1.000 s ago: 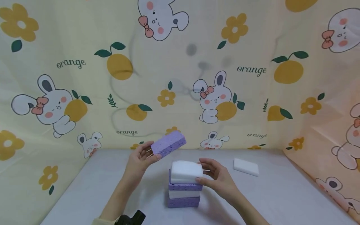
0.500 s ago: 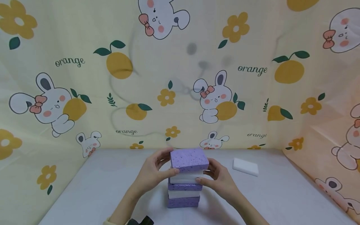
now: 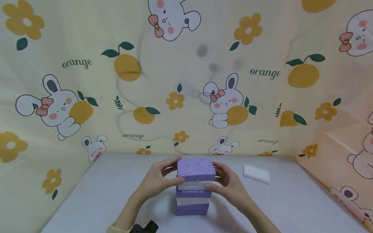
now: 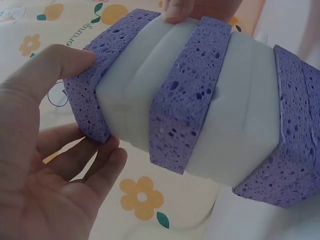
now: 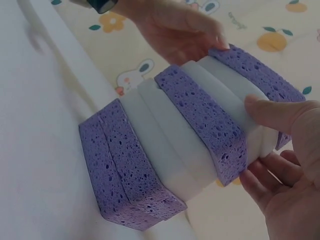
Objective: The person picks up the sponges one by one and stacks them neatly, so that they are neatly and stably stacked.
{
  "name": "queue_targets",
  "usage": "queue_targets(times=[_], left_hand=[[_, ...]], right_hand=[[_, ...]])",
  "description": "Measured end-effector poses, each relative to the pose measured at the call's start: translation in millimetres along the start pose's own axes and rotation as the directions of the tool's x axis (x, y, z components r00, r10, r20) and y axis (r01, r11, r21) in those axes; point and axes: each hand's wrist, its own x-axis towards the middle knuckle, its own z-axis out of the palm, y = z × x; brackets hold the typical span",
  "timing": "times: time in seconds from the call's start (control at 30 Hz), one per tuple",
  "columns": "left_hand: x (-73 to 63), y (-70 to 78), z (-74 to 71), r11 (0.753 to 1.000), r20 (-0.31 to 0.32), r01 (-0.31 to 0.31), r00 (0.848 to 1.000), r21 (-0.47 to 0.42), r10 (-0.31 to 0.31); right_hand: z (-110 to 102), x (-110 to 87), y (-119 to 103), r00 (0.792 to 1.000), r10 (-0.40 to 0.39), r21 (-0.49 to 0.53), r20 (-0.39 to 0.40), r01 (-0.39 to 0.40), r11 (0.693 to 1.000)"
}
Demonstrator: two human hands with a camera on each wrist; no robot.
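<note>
A stack of alternating purple and white sponges stands upright on the table in the head view. On top lies a porous purple sponge (image 3: 196, 168), its left end pinched between the thumb and fingers of my left hand (image 3: 157, 181). Just below, my right hand (image 3: 231, 186) grips the upper white layer (image 5: 227, 82) at its right end, thumb in front and fingers behind. Under that come a purple sponge (image 4: 187, 95), another white layer (image 5: 160, 127) and a purple base (image 5: 122, 165). Seams show in the base and the white layers in the right wrist view.
A single flat white sponge (image 3: 256, 174) lies at the back right of the white table (image 3: 116, 194). Behind the table hangs a cream curtain (image 3: 163, 71) printed with rabbits and oranges. A black device (image 3: 144, 227) sits on my left wrist.
My left hand has brought the purple sponge from the upper left, right and down onto the stack's top, squaring it up. The right hand has kept its hold on the white layer.
</note>
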Motion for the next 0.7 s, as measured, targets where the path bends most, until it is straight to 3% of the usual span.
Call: queue_targets(times=[0.43,0.7], left_hand=[[-1.4,-3.0,-2.2,1.000,0.014,0.020,1.000,0.003,-0.020],[-0.6,-1.8,-0.1,1.000,0.005,0.022,1.000,0.015,-0.022]], right_hand=[[0.0,0.9,0.3,1.000,-0.009,-0.011,0.013,0.009,1.000],[1.3,0.8,0.1,1.000,0.031,0.006,-0.004,-0.031,1.000]])
